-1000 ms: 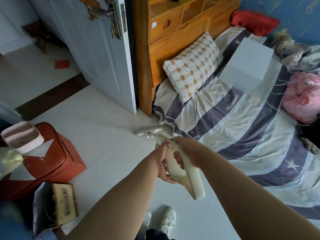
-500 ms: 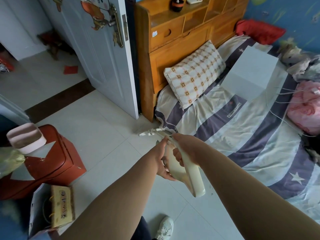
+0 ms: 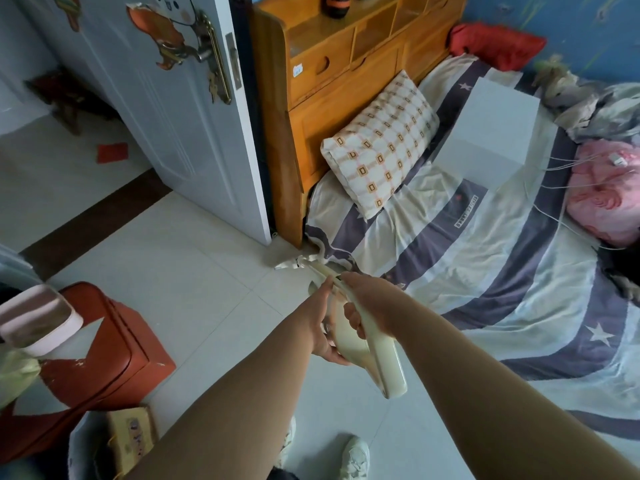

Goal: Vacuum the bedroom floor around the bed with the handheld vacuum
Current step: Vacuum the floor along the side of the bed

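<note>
Cream plastic vacuum [image 3: 388, 372] sat in both your hands, angled down toward the corner where the bed [image 3: 502, 265] met the wooden headboard [image 3: 311, 98]. Your right hand [image 3: 372, 304] was wrapped round the handle with the fingers curled under it. Your left hand [image 3: 320, 323] cupped the body from the side, thumb laid up along the top. Between them they covered most of the middle of the thing, so I couldn't really make out that part.

The nozzle [image 3: 294, 264] was down by the white tile floor [image 3: 194, 271], right next to the hanging edge of the striped sheet [image 3: 325, 237]. It was small and smeared though, so I couldn't tell if it actually touched the tiles. Your forearms blocked the floor straight below you. Only the toes of your white shoes [image 3: 355, 457] poked in at the bottom edge, one half behind your left arm. The red case [image 3: 104, 348] on the left was partly cut off by the frame, and the top of the open door [image 3: 166, 116] ran out of shot.
</note>
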`<state>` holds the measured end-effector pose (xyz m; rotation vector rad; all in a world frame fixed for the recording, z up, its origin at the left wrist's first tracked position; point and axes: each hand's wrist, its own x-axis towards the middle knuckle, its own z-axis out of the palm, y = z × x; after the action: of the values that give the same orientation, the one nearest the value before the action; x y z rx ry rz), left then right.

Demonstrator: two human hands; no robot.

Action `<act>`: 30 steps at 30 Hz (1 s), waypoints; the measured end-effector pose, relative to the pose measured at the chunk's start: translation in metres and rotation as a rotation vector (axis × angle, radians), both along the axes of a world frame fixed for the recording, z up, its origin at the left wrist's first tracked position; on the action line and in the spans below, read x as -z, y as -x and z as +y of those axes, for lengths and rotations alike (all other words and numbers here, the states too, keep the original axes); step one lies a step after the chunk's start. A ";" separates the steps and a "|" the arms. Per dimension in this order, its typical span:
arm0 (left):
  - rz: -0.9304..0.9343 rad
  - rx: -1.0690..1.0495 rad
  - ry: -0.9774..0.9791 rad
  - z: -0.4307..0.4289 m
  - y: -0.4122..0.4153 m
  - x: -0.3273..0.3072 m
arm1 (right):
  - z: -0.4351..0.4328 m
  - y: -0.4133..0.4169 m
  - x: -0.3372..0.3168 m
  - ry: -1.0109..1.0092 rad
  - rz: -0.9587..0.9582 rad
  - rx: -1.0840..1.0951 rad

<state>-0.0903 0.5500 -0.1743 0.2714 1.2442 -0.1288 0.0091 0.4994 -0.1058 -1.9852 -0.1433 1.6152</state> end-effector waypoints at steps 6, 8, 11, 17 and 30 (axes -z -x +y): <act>0.020 0.035 0.007 0.017 0.015 0.011 | 0.014 0.021 0.006 0.001 0.014 0.009; 0.011 0.047 0.017 0.022 0.020 0.012 | 0.018 0.026 0.005 0.005 0.014 0.014; 0.007 0.060 0.033 0.028 0.026 0.013 | 0.025 0.034 0.004 0.020 0.019 0.034; -0.003 0.077 0.041 0.041 0.034 0.022 | 0.042 0.043 0.016 0.049 0.005 0.078; 0.009 0.070 0.019 0.064 0.037 0.036 | 0.067 0.044 0.033 0.063 0.019 0.102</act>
<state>-0.1271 0.6143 -0.2098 0.2980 1.2425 -0.2026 -0.0344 0.5664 -0.1386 -1.9899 0.0156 1.5904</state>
